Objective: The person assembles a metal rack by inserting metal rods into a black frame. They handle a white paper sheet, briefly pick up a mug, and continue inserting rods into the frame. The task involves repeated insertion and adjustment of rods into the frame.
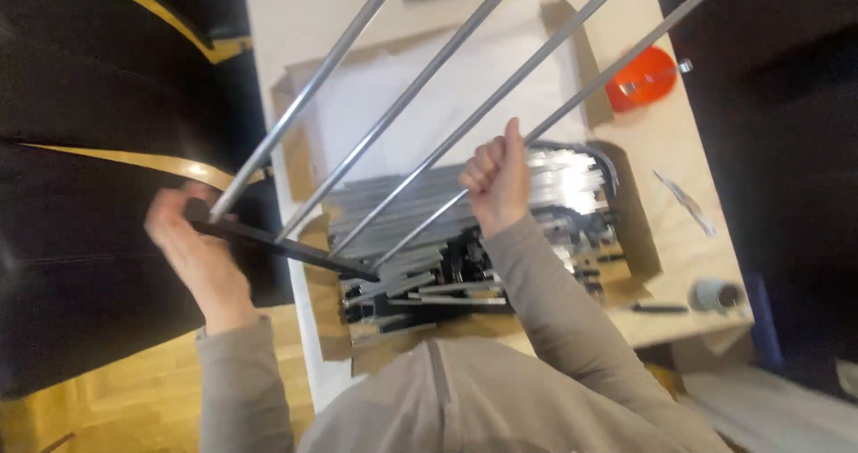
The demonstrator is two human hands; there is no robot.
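I hold up a rack of several long silver metal rods joined at their near ends by a black bar. My left hand grips the left end of that black bar. My right hand is closed around the rightmost rod partway along its length. The rack hovers tilted above an open cardboard box on a light wooden table. Inside the box lies a pile of silver and black metal parts with white sheet packing behind them.
An orange round object sits at the table's right back. A thin metal piece, a black pen-like tool and a small white roll lie along the right edge. Dark furniture stands left; wooden floor shows below.
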